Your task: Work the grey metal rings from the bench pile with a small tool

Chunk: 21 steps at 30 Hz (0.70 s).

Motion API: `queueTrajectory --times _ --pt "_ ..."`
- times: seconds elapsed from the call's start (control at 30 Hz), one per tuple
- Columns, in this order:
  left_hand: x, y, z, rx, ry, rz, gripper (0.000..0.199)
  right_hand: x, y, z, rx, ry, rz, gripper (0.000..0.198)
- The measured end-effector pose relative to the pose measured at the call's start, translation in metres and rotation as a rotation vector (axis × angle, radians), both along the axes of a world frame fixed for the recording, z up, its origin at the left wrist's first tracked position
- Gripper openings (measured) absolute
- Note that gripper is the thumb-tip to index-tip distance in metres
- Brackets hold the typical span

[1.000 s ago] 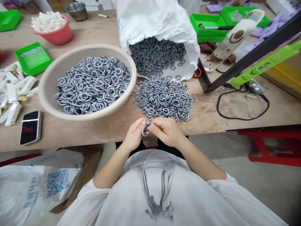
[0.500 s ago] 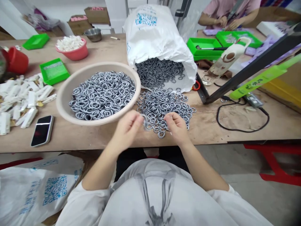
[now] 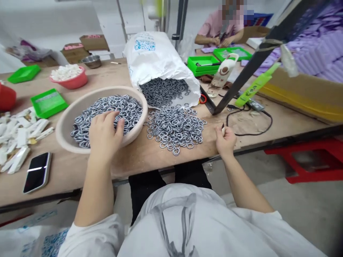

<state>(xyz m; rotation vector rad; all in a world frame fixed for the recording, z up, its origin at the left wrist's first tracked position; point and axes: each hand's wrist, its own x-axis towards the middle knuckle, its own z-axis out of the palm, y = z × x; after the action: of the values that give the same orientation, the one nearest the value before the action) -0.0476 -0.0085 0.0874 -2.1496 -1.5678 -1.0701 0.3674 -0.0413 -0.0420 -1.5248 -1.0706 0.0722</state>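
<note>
My left hand [image 3: 105, 134] is over the near side of a beige basin [image 3: 62, 137], fingers spread and thumb apart. Under it lie many grey rings [image 3: 125, 107] that fill the basin; whether its fingertips touch them I cannot tell. My right hand [image 3: 225, 140] is closed near the table's front edge, to the right of a loose pile of grey rings [image 3: 175, 125]. A small thing with a dark tip and a pale part shows between its thumb and fingers, too small to name. Behind the pile, a white woven sack [image 3: 158, 60] lies with its mouth towards me, more rings inside.
A phone [image 3: 37, 172] and white plastic pieces [image 3: 23, 137] lie at left. A green tray [image 3: 49, 103] and red bowl [image 3: 72, 84] stand behind. At right are a black metal post [image 3: 235, 76], a cable [image 3: 250, 134] and a bottle [image 3: 222, 73]. Another person [image 3: 218, 30] sits across.
My left hand has moved left from the loose pile to above the basin and spread its fingers. My right hand has gone right, away from the pile. The view has shifted.
</note>
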Motion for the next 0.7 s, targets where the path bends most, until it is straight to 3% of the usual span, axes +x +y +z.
queueTrajectory --times 0.2,0.37,0.7 --pt "-0.001 0.005 -0.015 -0.013 0.104 -0.017 0.038 0.007 0.005 -0.005 -0.041 0.083 0.019 0.037" --pt "-0.001 0.005 -0.012 -0.055 0.083 -0.04 0.035 0.01 0.013 -0.009 0.022 0.106 0.02 0.032" --pt "0.008 0.002 0.0 -0.244 0.119 0.1 0.043 0.015 0.024 -0.016 0.01 0.065 0.0 0.036"
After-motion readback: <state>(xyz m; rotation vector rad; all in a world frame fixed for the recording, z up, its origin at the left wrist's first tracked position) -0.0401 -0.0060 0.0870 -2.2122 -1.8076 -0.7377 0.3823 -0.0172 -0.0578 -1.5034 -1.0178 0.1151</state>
